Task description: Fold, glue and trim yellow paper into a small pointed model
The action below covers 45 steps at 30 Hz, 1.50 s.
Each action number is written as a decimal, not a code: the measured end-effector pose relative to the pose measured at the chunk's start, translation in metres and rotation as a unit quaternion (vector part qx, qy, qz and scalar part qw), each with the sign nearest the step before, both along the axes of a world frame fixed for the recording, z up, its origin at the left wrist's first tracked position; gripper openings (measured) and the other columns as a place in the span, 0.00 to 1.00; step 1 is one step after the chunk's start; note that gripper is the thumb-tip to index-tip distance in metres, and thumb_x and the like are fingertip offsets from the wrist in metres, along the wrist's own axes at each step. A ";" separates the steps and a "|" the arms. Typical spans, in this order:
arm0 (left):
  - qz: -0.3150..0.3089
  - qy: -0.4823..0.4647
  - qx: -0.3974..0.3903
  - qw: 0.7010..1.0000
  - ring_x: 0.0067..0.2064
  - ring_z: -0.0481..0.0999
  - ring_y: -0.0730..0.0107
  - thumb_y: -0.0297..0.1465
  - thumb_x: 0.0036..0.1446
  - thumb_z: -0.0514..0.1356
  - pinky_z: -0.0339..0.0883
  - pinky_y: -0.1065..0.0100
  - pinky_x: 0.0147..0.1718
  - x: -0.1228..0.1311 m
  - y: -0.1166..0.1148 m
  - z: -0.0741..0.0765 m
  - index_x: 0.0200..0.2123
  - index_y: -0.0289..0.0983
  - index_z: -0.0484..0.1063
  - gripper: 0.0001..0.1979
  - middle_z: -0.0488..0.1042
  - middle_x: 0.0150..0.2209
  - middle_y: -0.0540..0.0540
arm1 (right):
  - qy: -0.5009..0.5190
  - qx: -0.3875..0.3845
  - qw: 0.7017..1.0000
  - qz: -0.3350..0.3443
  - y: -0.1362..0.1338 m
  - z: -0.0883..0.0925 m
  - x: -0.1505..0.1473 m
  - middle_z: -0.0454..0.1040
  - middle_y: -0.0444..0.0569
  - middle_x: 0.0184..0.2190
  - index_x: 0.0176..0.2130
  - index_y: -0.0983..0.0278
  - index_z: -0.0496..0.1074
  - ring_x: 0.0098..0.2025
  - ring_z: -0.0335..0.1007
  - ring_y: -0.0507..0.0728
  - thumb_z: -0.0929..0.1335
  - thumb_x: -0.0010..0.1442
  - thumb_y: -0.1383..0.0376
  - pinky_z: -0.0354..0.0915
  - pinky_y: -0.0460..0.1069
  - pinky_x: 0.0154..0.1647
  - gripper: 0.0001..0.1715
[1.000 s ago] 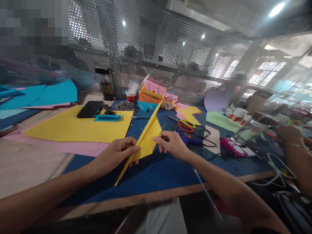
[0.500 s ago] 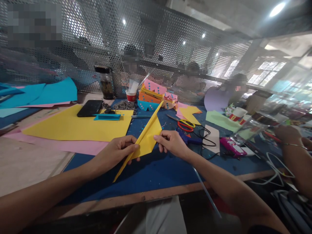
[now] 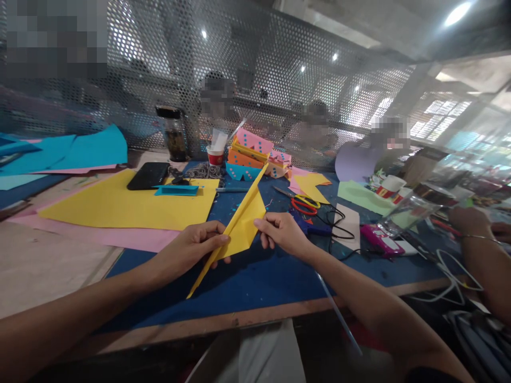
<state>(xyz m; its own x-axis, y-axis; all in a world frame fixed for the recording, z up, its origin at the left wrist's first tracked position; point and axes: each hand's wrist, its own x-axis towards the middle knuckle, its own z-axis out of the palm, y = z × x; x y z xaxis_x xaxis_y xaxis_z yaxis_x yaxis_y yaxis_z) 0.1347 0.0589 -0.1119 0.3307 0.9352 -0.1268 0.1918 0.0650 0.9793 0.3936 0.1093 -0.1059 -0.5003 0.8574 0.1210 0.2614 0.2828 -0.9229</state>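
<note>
A folded piece of yellow paper [image 3: 244, 230] is held up over the blue table mat [image 3: 279, 284], tilted, its long folded edge running from lower left to upper right. My left hand [image 3: 205, 242] is closed on that folded edge, thumb in front and fingertips showing behind. On the other side, my right hand [image 3: 281, 232] pinches the paper's right corner between thumb and fingers. Behind the paper stand several folded paper pieces with blue dots [image 3: 249, 157], in pink, orange and blue. Scissors [image 3: 305, 204] with red and yellow handles lie beyond my right hand.
Left of my hands, a large yellow sheet [image 3: 131, 210] carries a black phone [image 3: 148, 176] and a folded blue strip [image 3: 176, 190]. A dark-lidded jar [image 3: 173, 135] and paper cup [image 3: 215, 155] stand by the perforated screen. At right are a blue glue gun [image 3: 315, 229], its cable, and another person's hand [image 3: 471, 221].
Almost nothing differs. Both hands keep the same hold on the yellow paper, and the whole view has shifted very slightly.
</note>
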 end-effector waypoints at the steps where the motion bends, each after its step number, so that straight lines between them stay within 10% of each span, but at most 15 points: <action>1: 0.000 -0.003 -0.002 1.000 0.24 0.77 0.69 0.59 0.54 0.74 0.68 0.69 0.27 0.000 0.000 0.000 0.36 0.42 0.73 0.28 0.88 0.29 0.45 | 0.002 -0.001 1.000 0.000 0.000 0.000 0.000 0.77 0.43 0.21 0.27 0.59 0.69 0.19 0.65 0.48 0.74 0.67 0.33 0.61 0.46 0.25 0.37; 29: 0.101 -0.120 -0.022 0.987 0.31 0.78 0.68 0.48 0.45 0.84 0.71 0.71 0.31 -0.008 0.007 -0.007 0.31 0.40 0.80 0.23 0.79 0.28 0.52 | 0.038 0.057 0.995 -0.069 0.020 0.008 0.010 0.76 0.43 0.20 0.33 0.61 0.77 0.20 0.66 0.50 0.70 0.69 0.31 0.64 0.46 0.25 0.38; 45: 0.132 -0.174 -0.034 0.975 0.35 0.79 0.69 0.43 0.39 0.87 0.78 0.69 0.39 -0.004 0.003 0.000 0.28 0.39 0.83 0.22 0.82 0.32 0.50 | -0.134 -0.038 0.989 0.040 -0.026 0.023 -0.029 0.83 0.45 0.32 0.36 0.62 0.81 0.33 0.78 0.54 0.84 0.63 0.50 0.68 0.47 0.35 0.21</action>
